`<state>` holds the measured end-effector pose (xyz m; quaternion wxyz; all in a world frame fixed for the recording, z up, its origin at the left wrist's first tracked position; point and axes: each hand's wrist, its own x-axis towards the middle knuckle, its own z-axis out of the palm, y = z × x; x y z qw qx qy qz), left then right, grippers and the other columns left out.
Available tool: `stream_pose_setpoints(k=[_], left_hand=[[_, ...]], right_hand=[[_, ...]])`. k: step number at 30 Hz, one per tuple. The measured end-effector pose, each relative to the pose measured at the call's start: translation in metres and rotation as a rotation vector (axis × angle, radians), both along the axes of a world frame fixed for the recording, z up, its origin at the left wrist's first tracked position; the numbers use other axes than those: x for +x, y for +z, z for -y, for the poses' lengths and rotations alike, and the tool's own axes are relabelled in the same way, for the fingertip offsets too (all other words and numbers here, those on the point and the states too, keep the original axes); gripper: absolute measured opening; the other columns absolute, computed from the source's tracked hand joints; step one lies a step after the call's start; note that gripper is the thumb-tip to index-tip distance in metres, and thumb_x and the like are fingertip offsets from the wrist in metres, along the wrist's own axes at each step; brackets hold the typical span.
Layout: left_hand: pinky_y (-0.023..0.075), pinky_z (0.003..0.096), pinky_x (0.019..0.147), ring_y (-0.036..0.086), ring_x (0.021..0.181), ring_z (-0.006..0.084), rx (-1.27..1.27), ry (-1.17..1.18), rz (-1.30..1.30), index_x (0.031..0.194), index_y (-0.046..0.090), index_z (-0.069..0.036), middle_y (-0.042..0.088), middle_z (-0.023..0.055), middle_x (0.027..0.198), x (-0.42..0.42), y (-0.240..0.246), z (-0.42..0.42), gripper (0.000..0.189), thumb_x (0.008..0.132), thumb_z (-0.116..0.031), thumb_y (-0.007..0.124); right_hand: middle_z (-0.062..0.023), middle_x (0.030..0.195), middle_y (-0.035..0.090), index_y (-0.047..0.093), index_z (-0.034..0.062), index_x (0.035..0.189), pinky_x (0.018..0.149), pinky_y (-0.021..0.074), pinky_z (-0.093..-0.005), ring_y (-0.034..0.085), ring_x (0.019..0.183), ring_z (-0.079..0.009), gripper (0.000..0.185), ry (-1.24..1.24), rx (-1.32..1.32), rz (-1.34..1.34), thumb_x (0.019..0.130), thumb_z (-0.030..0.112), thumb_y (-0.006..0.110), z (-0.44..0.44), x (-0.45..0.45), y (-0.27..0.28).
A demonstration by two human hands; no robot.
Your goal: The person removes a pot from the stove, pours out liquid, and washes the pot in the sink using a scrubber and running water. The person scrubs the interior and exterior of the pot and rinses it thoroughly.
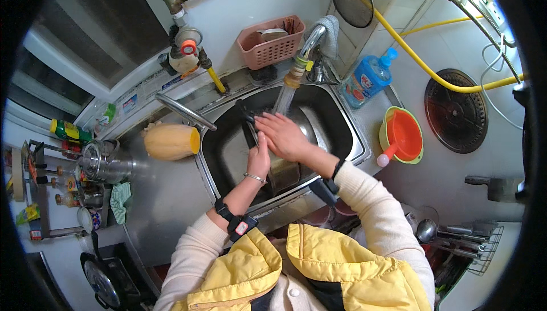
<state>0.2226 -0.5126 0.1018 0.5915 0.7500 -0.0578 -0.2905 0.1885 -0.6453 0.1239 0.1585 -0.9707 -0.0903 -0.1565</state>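
Observation:
Both my hands are inside the stainless steel sink (361,142), close below the running faucet (314,39). My right hand (287,136) lies flat with its back up and fingers stretched to the left, its fingertips near the water stream (283,100). Nothing shows in it, though its palm is hidden. My left hand (259,159) points upward beside it, against a dark pan-like vessel (284,176) that leans in the sink. A black edge or handle (248,133) of that vessel shows left of my fingers. How my left fingers sit on it is hidden.
Left of the sink lies a cut butternut squash (171,141). On the right stand a blue dish soap bottle (369,78) and a green bowl (384,129) with an orange ladle-like dipper (405,133). Behind are a pink basket (273,52) and yellow gas hose (410,56). A cleaver (504,188) is far right.

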Motion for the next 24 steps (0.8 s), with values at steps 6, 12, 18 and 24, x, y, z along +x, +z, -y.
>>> stream_pose_setpoints(k=[6,12,18,24], left_hand=[[0.0433,0.0341,0.08,0.056,0.087,0.0219,-0.014,0.035,-0.001,0.102,0.06,0.009,0.064,0.0155,0.088,0.004,0.001,-0.004,0.076,0.094,-0.061,0.032],[0.0428,0.0379,0.07,0.05,0.071,0.0207,0.075,-0.033,0.025,0.084,0.059,0.007,0.058,0.0153,0.072,0.005,-0.009,-0.005,0.067,0.094,-0.057,0.039],[0.0393,0.0366,0.056,0.041,0.057,0.0138,0.128,-0.169,0.198,0.068,0.055,0.001,0.045,0.0052,0.056,0.005,-0.015,-0.017,0.054,0.09,-0.048,0.054],[0.0381,0.0321,0.055,0.038,0.06,0.0092,0.021,-0.147,0.166,0.068,0.056,-0.001,0.045,-0.0019,0.059,0.007,-0.009,-0.036,0.046,0.09,-0.041,0.06]], right_hand=[[-0.0108,0.132,0.052,0.054,0.0088,0.126,0.104,0.034,-0.0458,0.046,0.124,-0.0312,0.047,0.157,0.178,-0.148,0.093,0.04,0.045,0.022,0.04,-0.004],[-0.009,0.13,0.054,0.056,0.0134,0.124,0.1,0.0376,-0.0466,0.049,0.121,-0.0287,0.042,-0.067,0.069,-0.2,0.094,0.039,0.043,0.026,0.017,-0.009],[-0.0166,0.107,0.064,0.057,0.0071,0.121,0.086,0.0478,-0.0454,0.061,0.097,-0.0373,0.045,-0.518,0.264,-0.516,0.097,0.039,0.034,0.092,-0.018,-0.028],[-0.0073,0.074,0.061,0.033,-0.0065,0.135,0.051,0.0474,-0.0291,0.058,0.06,-0.0147,0.066,-0.871,1.08,-0.194,0.086,0.023,0.066,0.145,-0.027,-0.057]])
